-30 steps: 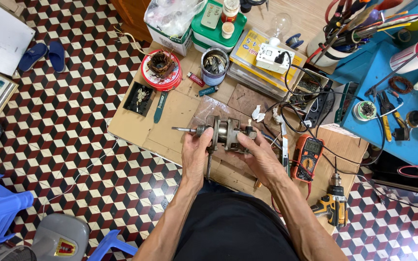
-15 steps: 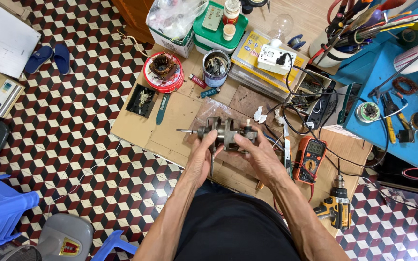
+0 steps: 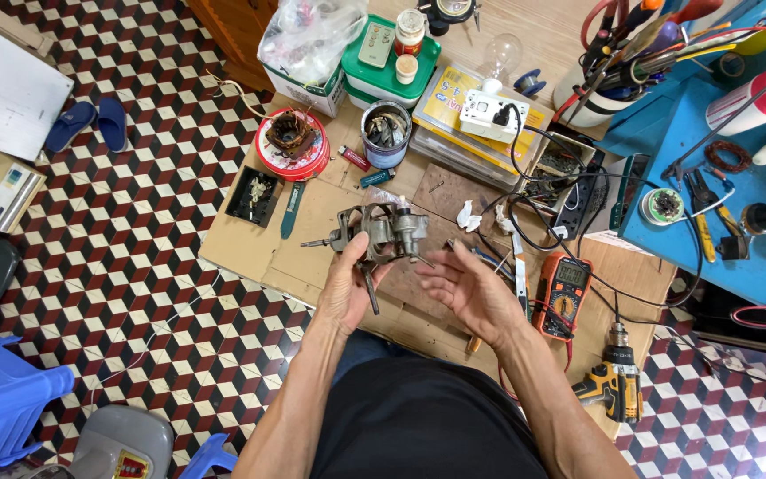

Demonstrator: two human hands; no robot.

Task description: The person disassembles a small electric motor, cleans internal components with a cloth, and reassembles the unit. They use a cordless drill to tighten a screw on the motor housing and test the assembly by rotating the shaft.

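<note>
**Right hand lets go; motor rests in the left alone**

Since the earlier frames, when both hands cupped the grey motor assembly, the right hand (image 3: 472, 293) has come off it and now hangs open just beside it, fingers spread, palm up, gripping nothing. Only the left hand (image 3: 347, 288) has the motor (image 3: 381, 232), its fingers closed round the underside, the shaft end sticking out toward the left. It is held up over the cardboard sheet (image 3: 321, 239) spread on the chequered floor (image 3: 126, 222), in front of the person's knees.

Next in size around it: a blue workbench (image 3: 711, 204) off to the right, a red round tin (image 3: 293, 146) holding a copper winding beyond the motor, a can (image 3: 386, 133) of small metal parts just beside that, an orange multimeter (image 3: 562, 297) near the right wrist, a yellow cordless drill (image 3: 612, 386) lower down, and a small black tray (image 3: 254, 195) of bits to the left.

To my eye, one hand carrying a heavy, lopsided part wants a firm hold on the body, not the shaft, and the free hand should stay close beneath in case it tips.
</note>
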